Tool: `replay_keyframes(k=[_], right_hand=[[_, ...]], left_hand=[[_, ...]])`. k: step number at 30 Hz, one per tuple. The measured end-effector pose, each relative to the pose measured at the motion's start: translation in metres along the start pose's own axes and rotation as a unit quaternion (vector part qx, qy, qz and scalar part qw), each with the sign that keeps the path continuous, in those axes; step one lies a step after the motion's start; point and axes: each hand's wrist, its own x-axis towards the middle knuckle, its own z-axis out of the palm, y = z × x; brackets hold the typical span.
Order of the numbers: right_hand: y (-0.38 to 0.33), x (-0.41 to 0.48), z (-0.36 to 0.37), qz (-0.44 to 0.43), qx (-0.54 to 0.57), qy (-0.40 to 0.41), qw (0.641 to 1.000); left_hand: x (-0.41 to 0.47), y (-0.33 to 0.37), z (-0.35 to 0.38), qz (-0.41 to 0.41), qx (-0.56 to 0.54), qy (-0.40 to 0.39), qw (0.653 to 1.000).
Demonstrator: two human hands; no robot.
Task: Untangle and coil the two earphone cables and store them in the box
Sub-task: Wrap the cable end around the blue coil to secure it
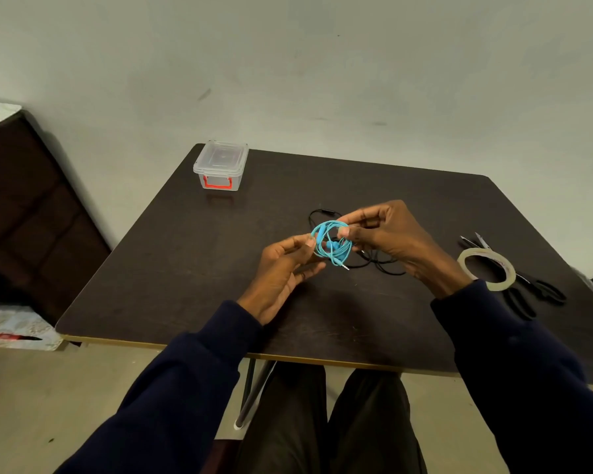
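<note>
Blue earphone cable (332, 242) looks coiled, held up between my two hands over the table (185, 251). Left hand (281, 268) pinches the coil's left edge, right hand (391, 234) grips its right side, fingers closed on it. Black earphone cable (380, 263) lies loose on the table just behind the coil, not yet coiled. Box (221, 165) sits well beyond the coil to the left, lid on. Nothing stored yet.

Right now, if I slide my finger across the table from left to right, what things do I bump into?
Plastic box → left hand → blue earphones held by both hands → right hand → tape roll → scissors. The black earphones lie behind the hands, so they are left out.
</note>
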Motion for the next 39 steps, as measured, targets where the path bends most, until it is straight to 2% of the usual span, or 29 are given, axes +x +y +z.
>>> replay_keyframes(k=[5,8,11,19,26,27,29,31,34,36,39], right_hand=[[0.003,0.003,0.000,-0.022,-0.064,0.013,0.998],[0.005,0.003,0.002,-0.043,-0.101,0.034,0.993],[0.008,0.002,0.005,-0.054,-0.089,0.050,0.993],[0.013,0.002,-0.005,-0.072,-0.057,0.085,0.992],[0.015,0.021,-0.028,-0.052,-0.094,0.082,0.991],[0.016,0.022,-0.030,-0.046,-0.097,0.084,0.991],[0.018,0.022,-0.037,-0.034,-0.089,0.091,0.991],[0.020,0.019,-0.046,-0.030,-0.077,0.098,0.992],[0.023,0.014,-0.059,-0.030,-0.069,0.114,0.991],[0.027,0.010,-0.068,-0.030,-0.055,0.121,0.991],[0.030,0.003,-0.079,-0.030,-0.042,0.126,0.991]], left_hand=[[-0.001,0.004,0.005,0.003,-0.001,-0.004,1.000],[-0.002,0.002,0.009,0.039,0.101,0.008,0.994],[-0.001,-0.004,0.011,0.075,0.204,0.024,0.976],[0.008,0.008,-0.017,0.032,0.148,0.035,0.988],[0.038,0.013,-0.045,0.006,0.185,0.091,0.978],[0.043,0.011,-0.044,0.023,0.215,0.081,0.973],[0.057,0.004,-0.041,0.105,0.307,0.037,0.945],[0.070,-0.001,-0.032,0.161,0.411,-0.021,0.897],[0.088,-0.007,-0.013,0.173,0.543,-0.085,0.817],[0.099,-0.013,-0.002,0.168,0.568,-0.107,0.798],[0.114,-0.022,0.008,0.164,0.573,-0.141,0.790]])
